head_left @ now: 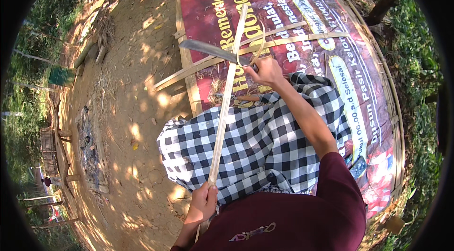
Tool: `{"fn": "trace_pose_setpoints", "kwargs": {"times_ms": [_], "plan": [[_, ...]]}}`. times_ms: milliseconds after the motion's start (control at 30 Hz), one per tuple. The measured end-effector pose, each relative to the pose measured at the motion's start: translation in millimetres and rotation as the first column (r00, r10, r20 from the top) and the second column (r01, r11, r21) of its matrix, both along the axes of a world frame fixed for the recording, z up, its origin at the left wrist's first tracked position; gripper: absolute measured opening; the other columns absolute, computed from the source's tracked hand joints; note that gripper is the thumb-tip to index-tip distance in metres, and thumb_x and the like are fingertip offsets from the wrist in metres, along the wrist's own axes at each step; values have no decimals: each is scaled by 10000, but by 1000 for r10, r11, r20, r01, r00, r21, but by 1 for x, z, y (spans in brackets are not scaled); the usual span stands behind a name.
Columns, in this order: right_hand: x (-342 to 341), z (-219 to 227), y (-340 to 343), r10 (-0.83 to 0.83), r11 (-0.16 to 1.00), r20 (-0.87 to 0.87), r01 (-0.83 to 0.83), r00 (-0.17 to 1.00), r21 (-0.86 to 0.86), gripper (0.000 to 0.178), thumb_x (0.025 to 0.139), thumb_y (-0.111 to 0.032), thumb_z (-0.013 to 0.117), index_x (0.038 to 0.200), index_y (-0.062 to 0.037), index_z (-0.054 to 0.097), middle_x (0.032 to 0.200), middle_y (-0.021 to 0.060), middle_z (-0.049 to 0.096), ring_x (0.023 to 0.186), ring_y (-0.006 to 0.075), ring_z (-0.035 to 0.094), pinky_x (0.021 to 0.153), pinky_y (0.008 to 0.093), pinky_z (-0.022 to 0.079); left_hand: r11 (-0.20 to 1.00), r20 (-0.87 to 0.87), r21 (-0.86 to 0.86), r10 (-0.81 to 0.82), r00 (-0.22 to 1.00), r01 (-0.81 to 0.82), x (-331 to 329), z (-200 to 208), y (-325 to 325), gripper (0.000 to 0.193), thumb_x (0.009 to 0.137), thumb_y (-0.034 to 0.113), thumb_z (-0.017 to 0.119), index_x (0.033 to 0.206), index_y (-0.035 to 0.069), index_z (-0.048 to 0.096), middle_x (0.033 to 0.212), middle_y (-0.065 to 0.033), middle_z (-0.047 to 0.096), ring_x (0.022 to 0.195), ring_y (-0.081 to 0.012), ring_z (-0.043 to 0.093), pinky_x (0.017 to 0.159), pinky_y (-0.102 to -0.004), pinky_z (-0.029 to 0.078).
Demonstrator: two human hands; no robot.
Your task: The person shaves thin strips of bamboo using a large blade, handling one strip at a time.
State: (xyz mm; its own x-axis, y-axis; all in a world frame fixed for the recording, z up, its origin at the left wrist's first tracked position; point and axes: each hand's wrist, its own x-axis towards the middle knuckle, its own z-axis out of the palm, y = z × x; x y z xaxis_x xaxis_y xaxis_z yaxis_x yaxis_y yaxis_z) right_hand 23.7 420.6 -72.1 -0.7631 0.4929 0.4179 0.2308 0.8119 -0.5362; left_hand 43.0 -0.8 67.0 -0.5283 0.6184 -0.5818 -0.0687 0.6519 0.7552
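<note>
My right hand [266, 72] is closed round the handle of a machete [201, 47], its dark curved blade pointing left. The blade lies across a long pale bamboo strip [222, 130] and touches or nearly touches it. My left hand [203, 200] grips that strip near its lower end, close to my body. From there the strip slants up over my lap to the far side. A thin curled shaving [261, 45] loops beside the blade and my right hand. Under the strip, a black-and-white checkered cloth [246, 144] covers my legs.
I sit on a platform covered by a dark red printed banner [203, 12] and edged with bamboo. More bamboo strips [293, 39] lie across it, with shavings [217, 88] and a brown wooden piece [247, 98] near my knees. Dirt ground [127, 123] spreads left; a green container [61, 76] stands farther off.
</note>
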Motion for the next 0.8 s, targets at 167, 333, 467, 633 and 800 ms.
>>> {"fn": "trace_pose_setpoints", "kwargs": {"times_ms": [167,333,467,633,800], "plan": [[12,-10,14,269,945,-133,-234,954,230,499,792,-586,615,838,-95,694,538,120,583,542,335,623,525,435,492,998,-37,-8,-64,997,63,4,13,-4,223,996,158,443,830,17,489,555,10,434,472,-55,418,443,-249,338],[8,1,8,-120,988,-48,115,992,-98,408,842,-495,622,870,-95,698,614,138,623,603,358,636,570,443,512,996,-31,59,-65,997,67,0,3,-11,217,1019,159,407,846,35,448,563,49,365,429,-24,336,382,-215,276],[14,4,3,397,888,-83,-359,914,289,458,838,-550,599,818,-99,671,579,112,606,564,320,635,517,412,492,995,-39,61,-71,997,74,4,14,-13,214,1018,152,409,844,35,448,554,41,372,414,-31,340,380,-216,283],[6,-17,39,-306,947,-1,304,952,-99,524,849,-575,578,757,-65,654,517,136,574,551,342,627,500,436,478,999,-52,25,-31,998,32,8,22,-12,203,974,126,467,818,4,514,511,-11,449,451,-73,435,445,-264,352],[10,15,1,431,883,-152,-382,889,272,467,798,-546,634,806,-79,617,571,124,588,558,345,615,511,439,466,997,-79,61,-41,996,46,-2,19,-7,190,968,109,459,820,3,513,499,-14,445,444,-68,430,440,-267,351]]}}
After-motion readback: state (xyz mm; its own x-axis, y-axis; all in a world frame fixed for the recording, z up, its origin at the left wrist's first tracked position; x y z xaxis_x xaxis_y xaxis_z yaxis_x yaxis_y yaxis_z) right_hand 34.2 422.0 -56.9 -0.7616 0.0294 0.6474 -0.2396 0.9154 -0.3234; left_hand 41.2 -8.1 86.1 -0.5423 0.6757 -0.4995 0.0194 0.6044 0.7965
